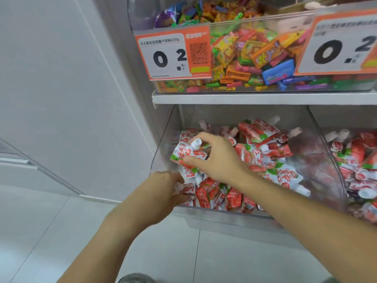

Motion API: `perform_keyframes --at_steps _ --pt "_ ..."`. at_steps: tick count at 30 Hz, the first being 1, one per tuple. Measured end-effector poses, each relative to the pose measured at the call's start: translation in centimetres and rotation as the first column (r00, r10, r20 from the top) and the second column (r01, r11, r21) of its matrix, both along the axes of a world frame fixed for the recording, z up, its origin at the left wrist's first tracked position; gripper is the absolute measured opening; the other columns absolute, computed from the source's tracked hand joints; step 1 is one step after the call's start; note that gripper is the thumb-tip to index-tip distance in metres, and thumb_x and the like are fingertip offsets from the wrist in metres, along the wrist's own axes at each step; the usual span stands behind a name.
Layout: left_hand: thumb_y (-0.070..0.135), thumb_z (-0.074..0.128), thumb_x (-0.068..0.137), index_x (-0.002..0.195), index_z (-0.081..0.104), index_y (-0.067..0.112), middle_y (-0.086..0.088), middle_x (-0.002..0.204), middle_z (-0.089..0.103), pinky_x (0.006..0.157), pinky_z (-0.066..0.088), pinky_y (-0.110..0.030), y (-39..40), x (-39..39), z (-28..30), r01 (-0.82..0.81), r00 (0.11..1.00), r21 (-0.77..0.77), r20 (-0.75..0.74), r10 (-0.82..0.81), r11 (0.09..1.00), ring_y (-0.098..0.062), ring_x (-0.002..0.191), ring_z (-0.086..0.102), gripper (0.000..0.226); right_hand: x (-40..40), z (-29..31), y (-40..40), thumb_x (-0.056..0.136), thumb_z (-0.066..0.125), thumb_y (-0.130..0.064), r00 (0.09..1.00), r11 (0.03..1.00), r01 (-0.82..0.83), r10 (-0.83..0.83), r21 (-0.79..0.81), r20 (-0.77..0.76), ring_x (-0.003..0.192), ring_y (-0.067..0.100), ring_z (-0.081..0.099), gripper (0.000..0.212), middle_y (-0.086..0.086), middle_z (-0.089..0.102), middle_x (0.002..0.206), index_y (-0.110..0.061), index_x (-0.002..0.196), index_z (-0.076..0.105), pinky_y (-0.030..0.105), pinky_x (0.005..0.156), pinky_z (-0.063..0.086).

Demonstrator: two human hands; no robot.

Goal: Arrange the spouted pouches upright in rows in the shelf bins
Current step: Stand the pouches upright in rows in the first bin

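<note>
hands in a shelf bin of pouches

white floor tiles and a pale wall lie left of a white shelf [265, 98]. in the clear lower bin [163, 139], the right hand [216, 158] pinches a spouted pouch [184, 151]. the left hand [163, 190] reaches among jumbled pouches [265, 152] at the near corner; its fingertips are hidden, grip unclear. the right bin [326, 127] is cut off.

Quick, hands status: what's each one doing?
Left hand: gripping pouches at the bin's front left corner.
Right hand: pinching a white-spouted pouch.

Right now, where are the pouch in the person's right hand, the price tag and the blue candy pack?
Pouch [184, 153]: head view, on its printed front.
Price tag [173, 53]: head view, on its white number panel.
Blue candy pack [278, 72]: head view, on its front face.
</note>
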State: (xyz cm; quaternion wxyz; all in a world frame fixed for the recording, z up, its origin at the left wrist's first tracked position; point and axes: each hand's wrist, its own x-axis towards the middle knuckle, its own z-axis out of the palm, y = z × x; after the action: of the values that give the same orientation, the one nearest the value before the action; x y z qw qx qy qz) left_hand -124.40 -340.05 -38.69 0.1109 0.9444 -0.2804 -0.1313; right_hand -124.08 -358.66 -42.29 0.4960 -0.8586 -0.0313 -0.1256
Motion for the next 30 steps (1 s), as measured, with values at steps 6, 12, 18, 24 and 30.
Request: perform_keyframes --at_steps 6,12,18,24,30 --pt "0.026 0.079 0.077 0.101 0.065 0.023 0.006 0.094 0.069 0.075 0.056 -0.036 1.1 -0.3 -1.1 -0.166 0.986 -0.25 -0.029 0.164 0.954 -0.015 0.082 0.067 0.028 1.3 -1.2 1.4 0.093 0.068 -0.034 0.911 0.838 -0.39 0.292 -0.382 -0.291 0.087 0.005 0.06 0.021 -0.012 0.07 0.102 -0.029 0.112 0.073 0.024 0.073 0.048" --pt "0.03 0.074 0.083 0.137 0.04 0.031 0.013 0.128 0.05 0.085 0.042 -0.018 0.5 -0.8 -1.5 -0.051 0.994 -0.28 0.08 0.076 0.959 -0.013 0.109 0.058 0.064 2.3 0.0 -0.9 0.092 0.071 -0.019 0.758 0.817 -0.553 0.409 -0.166 -0.508 0.112 -0.002 0.063 0.039 -0.012 0.068 0.125 -0.026 0.13 0.064 0.026 0.1 0.051" --pt "0.03 0.068 0.088 0.13 0.055 0.026 0.009 0.124 0.057 0.088 0.044 -0.022 0.7 -0.3 -1.9 -0.017 0.996 -0.235 0.078 0.037 0.972 -0.014 0.108 0.059 0.045 2.9 1.9 -4.2 0.078 0.082 -0.04 0.958 0.813 -0.231 0.095 -0.535 -0.27 0.108 -0.003 0.056 0.055 -0.009 0.061 0.127 -0.034 0.128 0.06 0.026 0.098 0.048" --pt "0.027 0.068 0.089 0.133 0.053 0.025 0.009 0.128 0.055 0.089 0.041 -0.018 0.6 -0.1 -1.8 -0.02 0.996 -0.217 0.077 0.038 0.976 -0.013 0.112 0.057 0.047 2.7 0.9 -3.9 0.074 0.083 -0.022 0.966 0.809 -0.2 0.068 -0.553 -0.25 0.104 0.01 0.059 0.074 -0.012 0.058 0.118 -0.037 0.136 0.046 0.038 0.087 0.055" --pt "0.036 0.069 0.086 0.135 0.049 0.027 0.011 0.128 0.055 0.093 0.04 -0.017 0.4 -0.5 -1.8 -0.087 0.99 -0.32 0.075 0.116 0.943 -0.01 0.116 0.055 0.054 3.3 3.2 -1.9 0.078 0.078 -0.009 0.952 0.861 -0.283 0.198 -0.424 -0.233 0.09 0.003 0.061 0.045 -0.015 0.061 0.103 -0.031 0.116 0.072 0.019 0.077 0.052"
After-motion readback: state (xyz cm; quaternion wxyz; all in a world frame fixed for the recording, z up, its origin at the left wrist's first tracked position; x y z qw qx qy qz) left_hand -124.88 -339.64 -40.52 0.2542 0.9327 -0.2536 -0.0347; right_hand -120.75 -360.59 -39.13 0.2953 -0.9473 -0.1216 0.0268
